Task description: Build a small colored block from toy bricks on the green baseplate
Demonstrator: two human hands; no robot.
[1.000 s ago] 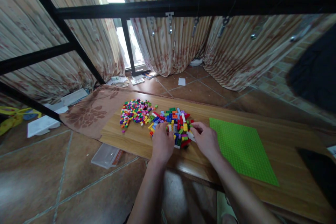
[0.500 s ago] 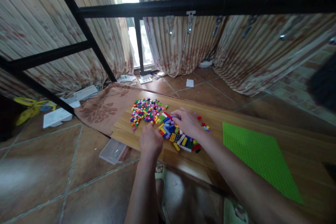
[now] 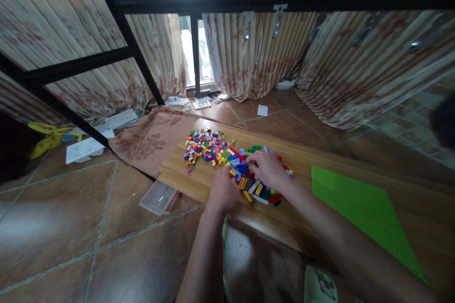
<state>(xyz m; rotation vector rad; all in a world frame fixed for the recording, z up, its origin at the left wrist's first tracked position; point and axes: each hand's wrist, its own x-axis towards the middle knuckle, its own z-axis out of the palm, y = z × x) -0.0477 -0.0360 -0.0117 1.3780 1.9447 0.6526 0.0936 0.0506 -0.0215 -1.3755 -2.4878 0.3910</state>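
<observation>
A heap of larger toy building bricks (image 3: 262, 190), in blue, yellow, white, red, green and black, lies on the wooden board (image 3: 284, 220). My left hand (image 3: 224, 190) is at the heap's left edge, its fingers curled closed; whatever they may hold is hidden. Over the middle of the heap is my right hand (image 3: 267, 170), thumb and fingers bent together by the blue bricks (image 3: 243, 169). Anything between those fingertips is too small to make out. Beyond my left hand spreads a pile of tiny colourful bricks (image 3: 202, 146).
A green studded baseplate (image 3: 362, 218) lies on the board's right part. A clear plastic box (image 3: 158, 199) is on the tiled floor at the left. A black metal frame (image 3: 249, 0) crosses in front of striped curtains (image 3: 256, 66). Papers (image 3: 202, 104) lie by the window.
My left hand has shifted from beside the tiny bricks toward the larger heap, closer to my right hand. My right hand's fingers have drawn together. The view has shifted slightly.
</observation>
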